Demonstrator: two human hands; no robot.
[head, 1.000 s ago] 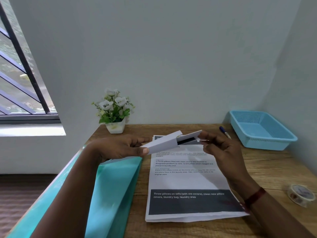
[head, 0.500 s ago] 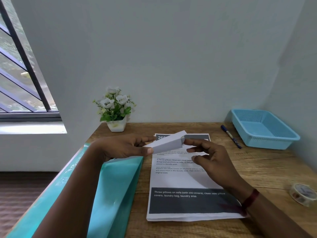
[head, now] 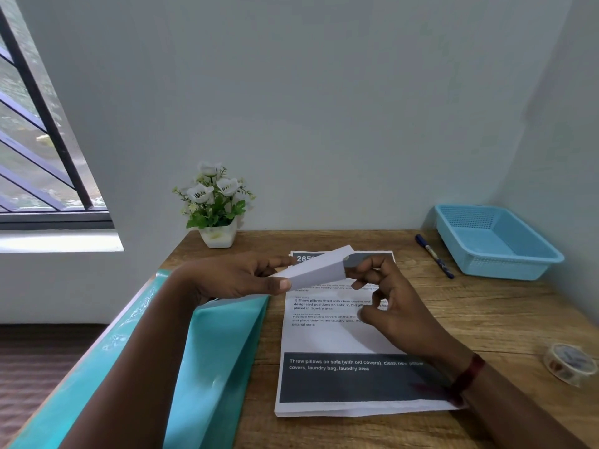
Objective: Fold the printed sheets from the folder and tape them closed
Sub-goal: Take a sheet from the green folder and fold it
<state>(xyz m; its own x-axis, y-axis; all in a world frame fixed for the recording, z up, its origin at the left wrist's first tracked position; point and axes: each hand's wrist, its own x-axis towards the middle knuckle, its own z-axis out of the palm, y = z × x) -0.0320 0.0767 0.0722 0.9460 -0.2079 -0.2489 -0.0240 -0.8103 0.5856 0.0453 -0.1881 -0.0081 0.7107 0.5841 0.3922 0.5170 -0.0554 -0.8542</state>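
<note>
**Hidden or unclear.** The stack (head: 340, 338) of printed sheets lies flat on the desk (head: 486, 319). Its top band is partly covered by the folded sheet (head: 316, 268), and its right side by the right hand (head: 389, 303). The lower right corner lies under a wrist with a dark red band (head: 468, 374). The folder (head: 210, 351), left of the stack, is cut off at the bottom edge and crossed by the left forearm. The pattern on the tape roll (head: 570, 362), far right of the stack, is blurred.

**Writing.** The top band of the stack shows "265", with the rest covered. The body text includes "1) Throw pillows fitted with clean covers and…" and "placed in laundry area". The bottom band reads "Throw pillows on sofa (with old covers), clean new pillow covers, laundry bag, laundry area". The smaller headings are illegible.

**Folded sheet.** It is white and folded into a narrow strip with its blank side out. It is held in the air above the far end of the stack, tilted up to the right.

**Hands.** The left hand (head: 240, 277) pinches the strip's left end, thumb on the near face. The right hand's fingers are curled, with the fingertips at the strip's right end; whether they grip it cannot be told.

**Other.**
- Pen (head: 434, 256), beyond the stack to the right.
- Blue basket (head: 505, 270), further right than the pen.
- Potted plant (head: 214, 205), beyond the stack to the left.
</note>
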